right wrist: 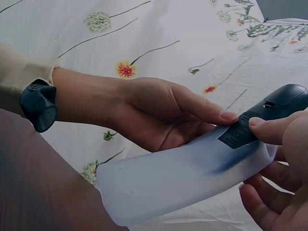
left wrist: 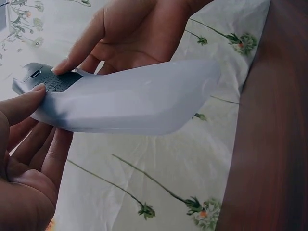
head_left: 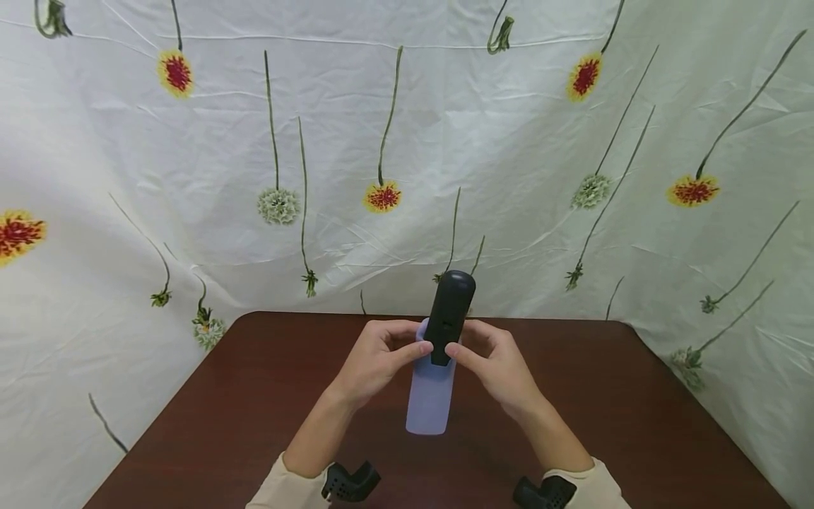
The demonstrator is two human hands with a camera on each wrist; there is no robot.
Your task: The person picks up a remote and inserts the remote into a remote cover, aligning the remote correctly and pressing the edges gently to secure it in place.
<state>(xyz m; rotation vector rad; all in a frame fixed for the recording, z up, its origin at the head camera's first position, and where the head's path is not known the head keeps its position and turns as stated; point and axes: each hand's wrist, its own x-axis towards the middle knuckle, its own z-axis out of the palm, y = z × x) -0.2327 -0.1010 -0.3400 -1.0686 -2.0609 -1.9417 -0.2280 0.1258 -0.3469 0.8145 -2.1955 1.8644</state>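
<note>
Device [head_left: 450,304]: dark and round-ended, it is leaning with its round end up and away from the person; printed text is showing on its face in both wrist views.
Cover [head_left: 429,406]: pale lavender and translucent, it is holding the device's lower end at its mouth; how deep the device is sitting cannot be told.
Location: both are being held up, joined, above the table [head_left: 254,403], between the hands.
Left hand [head_left: 376,359]: it is pinching device and cover together, thumb pressing on the device, fingers curling behind the cover.
Right hand [head_left: 499,364]: it is pinching the same pair from the opposite side, its thumb lying near the left one.
Wrists: each is wearing a black mount [head_left: 351,483] by a cream cuff [head_left: 289,489].
Backdrop: a white flowered cloth [head_left: 346,120] is hanging behind the table.
</note>
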